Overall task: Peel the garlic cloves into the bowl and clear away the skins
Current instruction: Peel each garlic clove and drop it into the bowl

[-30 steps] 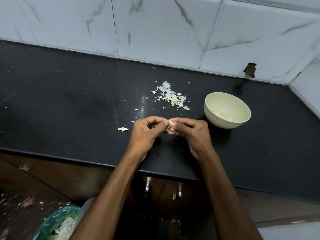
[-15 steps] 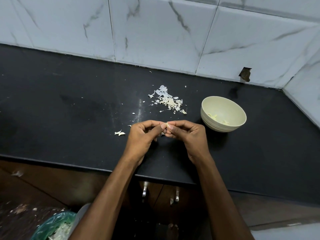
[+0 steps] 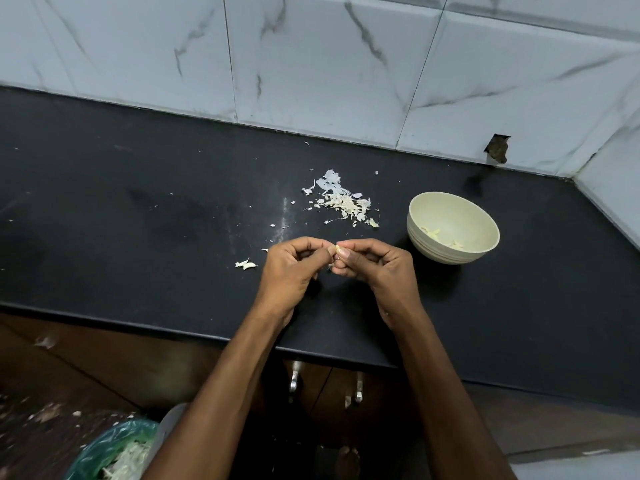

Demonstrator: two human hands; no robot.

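Note:
My left hand (image 3: 294,268) and my right hand (image 3: 374,268) meet fingertip to fingertip above the black counter (image 3: 138,237). Together they pinch a small pale garlic clove (image 3: 336,248), mostly hidden by the fingers. A cream bowl (image 3: 453,232) stands to the right of my hands with a few peeled cloves (image 3: 431,233) inside. A heap of papery garlic skins (image 3: 343,202) lies on the counter just beyond my hands. Two loose pieces of skin (image 3: 246,264) lie left of my left hand.
A marble-tiled wall (image 3: 311,64) runs behind the counter and turns a corner at the right. A green-lined bin (image 3: 114,452) with skins in it sits on the floor at lower left. Cabinet handles (image 3: 294,379) show below the counter edge.
My hands stay together on the clove, with only small shifts of the fingertips. The view has tilted slightly, so everything sits a little lower in frame.

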